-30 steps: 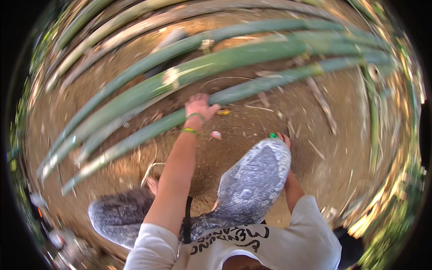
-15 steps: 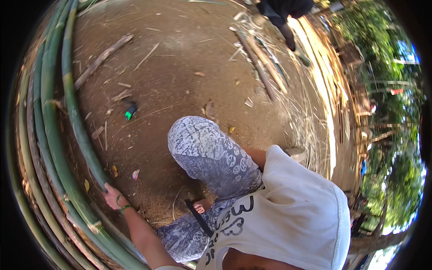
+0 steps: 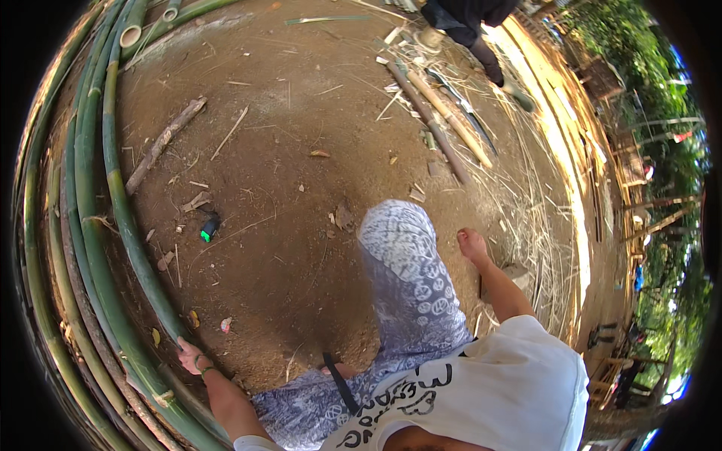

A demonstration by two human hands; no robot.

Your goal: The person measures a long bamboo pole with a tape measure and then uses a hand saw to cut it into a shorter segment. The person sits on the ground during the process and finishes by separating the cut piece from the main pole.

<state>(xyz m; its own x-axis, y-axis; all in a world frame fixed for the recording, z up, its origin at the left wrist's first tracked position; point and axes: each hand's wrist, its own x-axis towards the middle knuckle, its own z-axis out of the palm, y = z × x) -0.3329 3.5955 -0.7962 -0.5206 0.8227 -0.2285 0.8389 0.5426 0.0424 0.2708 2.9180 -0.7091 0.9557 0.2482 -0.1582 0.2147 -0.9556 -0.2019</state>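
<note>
Head view: left hand (image 3: 189, 356) grips green bamboo poles (image 3: 113, 188); sticks (image 3: 444, 120) beyond.

Bare dirt ground (image 3: 301, 248) with a grey stick (image 3: 164, 143) upper left, a small dark object with a green spot (image 3: 208, 227), cut poles (image 3: 444, 124) upper right; another person's legs (image 3: 470, 26) at the top edge.

The other person (image 3: 470, 22) is cut off at the top edge, only legs showing.
</note>
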